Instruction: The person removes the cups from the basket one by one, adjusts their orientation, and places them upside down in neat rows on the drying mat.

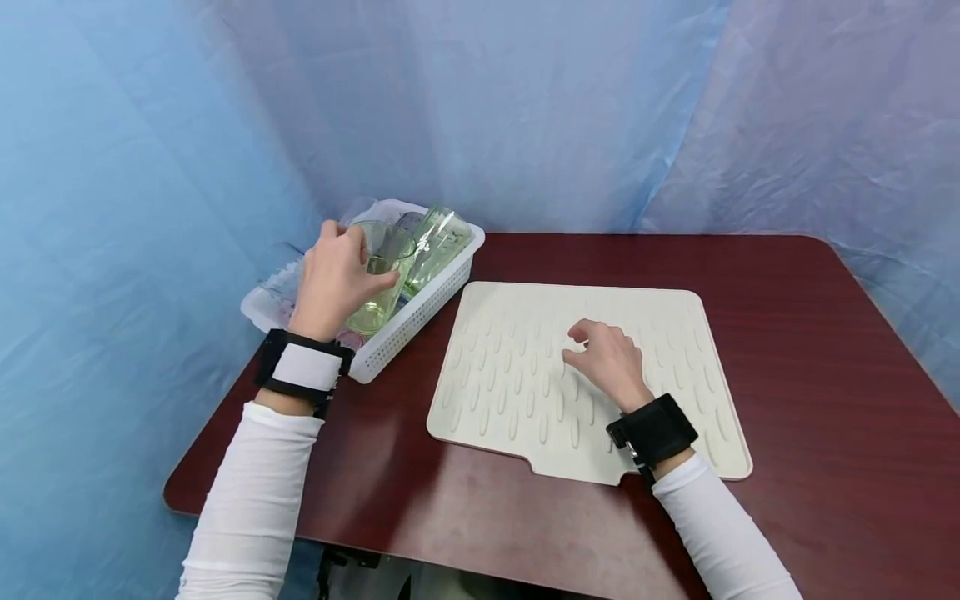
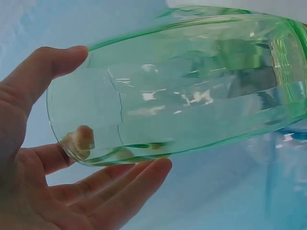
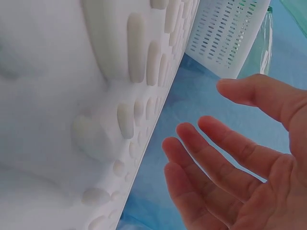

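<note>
At the white basket [image 1: 420, 329], my left hand [image 1: 330, 279] grips a clear green-tinted drinking glass [image 1: 372, 315] near its rim. In the left wrist view the thumb presses one side of the glass's open end, and the fingers [image 2: 139, 191] lie along the opposite side. Part of the glass's lower end overlaps the basket's contents. Another green-tinted glass [image 1: 442, 243] leans in the basket just to its right. My right hand [image 1: 611, 362] hovers over the cream mat [image 1: 480, 408], fingers loosely bent, thumb apart, holding nothing.
The mat, covered in raised oval bumps, lies on a dark red-brown table [image 1: 810, 358]. More clear items [image 1: 281, 287] sit in the basket's left part, half hidden by my left hand. A blue cloth backdrop [image 1: 540, 108] hangs behind the table.
</note>
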A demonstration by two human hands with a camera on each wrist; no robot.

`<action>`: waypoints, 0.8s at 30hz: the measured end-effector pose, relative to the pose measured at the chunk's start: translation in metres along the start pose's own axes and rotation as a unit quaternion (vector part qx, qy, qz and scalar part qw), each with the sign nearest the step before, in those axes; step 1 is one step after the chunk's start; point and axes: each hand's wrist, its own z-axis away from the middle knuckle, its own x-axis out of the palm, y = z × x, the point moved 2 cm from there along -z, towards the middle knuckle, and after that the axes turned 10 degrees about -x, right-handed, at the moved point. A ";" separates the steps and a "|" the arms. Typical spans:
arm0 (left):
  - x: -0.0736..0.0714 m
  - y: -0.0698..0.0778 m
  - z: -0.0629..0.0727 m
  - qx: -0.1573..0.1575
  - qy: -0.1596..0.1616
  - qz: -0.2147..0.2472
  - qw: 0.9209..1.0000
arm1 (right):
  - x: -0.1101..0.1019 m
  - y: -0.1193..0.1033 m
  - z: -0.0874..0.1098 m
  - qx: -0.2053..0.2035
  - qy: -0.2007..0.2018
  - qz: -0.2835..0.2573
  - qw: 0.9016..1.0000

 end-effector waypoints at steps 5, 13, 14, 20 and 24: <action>-0.005 0.022 0.003 0.033 0.026 -0.002 0.999 | -0.003 0.003 0.005 0.012 0.008 0.007 1.000; -0.007 0.061 0.015 0.098 0.059 0.044 0.992 | -0.008 0.003 0.013 0.006 0.006 0.017 1.000; -0.007 0.066 0.017 0.105 0.063 0.048 0.991 | -0.008 0.002 0.013 0.001 0.004 0.014 1.000; 0.003 0.088 0.028 0.153 0.083 0.046 0.984 | -0.009 -0.009 0.016 -0.034 -0.018 -0.035 0.999; 0.016 0.103 0.034 0.179 0.079 0.053 0.979 | -0.013 -0.017 0.016 -0.049 -0.032 -0.088 0.994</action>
